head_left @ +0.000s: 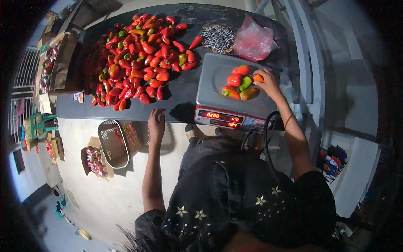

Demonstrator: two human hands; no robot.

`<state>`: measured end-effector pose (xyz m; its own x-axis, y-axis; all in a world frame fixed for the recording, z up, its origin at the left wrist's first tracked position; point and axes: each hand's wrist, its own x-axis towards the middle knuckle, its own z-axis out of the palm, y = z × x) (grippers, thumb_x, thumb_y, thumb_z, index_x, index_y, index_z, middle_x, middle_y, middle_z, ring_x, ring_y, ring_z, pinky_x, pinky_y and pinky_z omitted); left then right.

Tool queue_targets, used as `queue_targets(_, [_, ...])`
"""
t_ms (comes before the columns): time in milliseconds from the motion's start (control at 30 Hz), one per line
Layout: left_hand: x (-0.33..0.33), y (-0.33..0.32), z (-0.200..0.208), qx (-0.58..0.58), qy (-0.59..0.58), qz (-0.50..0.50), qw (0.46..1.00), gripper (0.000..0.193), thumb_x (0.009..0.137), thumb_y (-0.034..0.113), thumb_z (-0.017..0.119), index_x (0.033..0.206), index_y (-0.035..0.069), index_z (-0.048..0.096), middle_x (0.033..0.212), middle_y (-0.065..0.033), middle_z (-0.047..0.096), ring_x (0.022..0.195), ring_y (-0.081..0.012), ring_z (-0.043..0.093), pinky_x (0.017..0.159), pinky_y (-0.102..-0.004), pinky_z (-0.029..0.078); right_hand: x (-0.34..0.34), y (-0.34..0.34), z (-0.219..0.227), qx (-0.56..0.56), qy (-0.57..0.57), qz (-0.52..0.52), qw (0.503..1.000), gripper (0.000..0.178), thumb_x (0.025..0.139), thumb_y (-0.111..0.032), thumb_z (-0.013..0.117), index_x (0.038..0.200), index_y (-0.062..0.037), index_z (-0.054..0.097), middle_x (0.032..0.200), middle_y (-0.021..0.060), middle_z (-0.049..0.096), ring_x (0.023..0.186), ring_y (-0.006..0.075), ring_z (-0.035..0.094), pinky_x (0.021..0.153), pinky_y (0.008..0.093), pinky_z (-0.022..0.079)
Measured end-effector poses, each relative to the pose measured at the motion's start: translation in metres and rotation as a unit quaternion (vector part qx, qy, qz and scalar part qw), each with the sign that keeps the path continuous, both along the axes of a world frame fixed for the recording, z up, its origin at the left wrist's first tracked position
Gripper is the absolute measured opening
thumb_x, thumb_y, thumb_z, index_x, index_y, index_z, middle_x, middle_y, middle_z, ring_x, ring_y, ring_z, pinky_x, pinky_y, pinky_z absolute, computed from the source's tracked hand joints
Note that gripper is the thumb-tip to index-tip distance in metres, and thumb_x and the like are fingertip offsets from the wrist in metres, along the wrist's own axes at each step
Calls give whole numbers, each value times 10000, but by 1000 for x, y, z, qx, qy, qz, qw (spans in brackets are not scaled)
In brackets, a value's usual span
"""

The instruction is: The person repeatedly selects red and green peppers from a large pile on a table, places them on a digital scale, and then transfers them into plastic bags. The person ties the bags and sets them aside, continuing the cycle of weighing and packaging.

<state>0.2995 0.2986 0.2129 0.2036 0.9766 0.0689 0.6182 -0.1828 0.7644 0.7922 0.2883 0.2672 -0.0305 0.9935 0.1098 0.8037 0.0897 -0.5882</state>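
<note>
A digital scale (213, 80) with a grey tray and a lit red display stands at the table's front right. On its tray lie several small peppers: red ones (234, 80), a green one (245, 83) and a mottled green-orange one (250, 93). My right hand (270, 85) reaches over the tray's right side, its fingertips closed on an orange-red pepper (258, 78). At the table's front edge, left of the scale, my left hand (156, 124) has its fingers loosely bent and apart, with nothing in it. Farther left spreads a large heap of mostly red peppers (138, 59).
Behind the scale lie a patterned round mat (217, 38) and a crumpled pink plastic bag (253, 40). Below the table are a plastic basket (113, 145) and an open carton (95, 161) of small packs. A dark cable (267, 143) hangs by the scale's right front.
</note>
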Motion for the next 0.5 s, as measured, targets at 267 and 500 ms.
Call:
queue_targets(267, [-29,10,-3,16,-6,-1,1000,175,792,24,555,960,23,605,900,-147,590,844,-290,583,759,-356,453,-10,3,2,-34,-59,-40,997,329,642,-70,716,936,-89,571,917,107,534,882,312,538,777,373,440])
queue_targets(500, [-21,40,1,55,-12,-27,998,211,771,15,565,979,27,598,912,-148,588,868,-308,584,759,-367,455,-1,14,28,35,-15,-105,994,293,683,-155,712,931,-52,594,910,104,594,882,259,567,791,343,443])
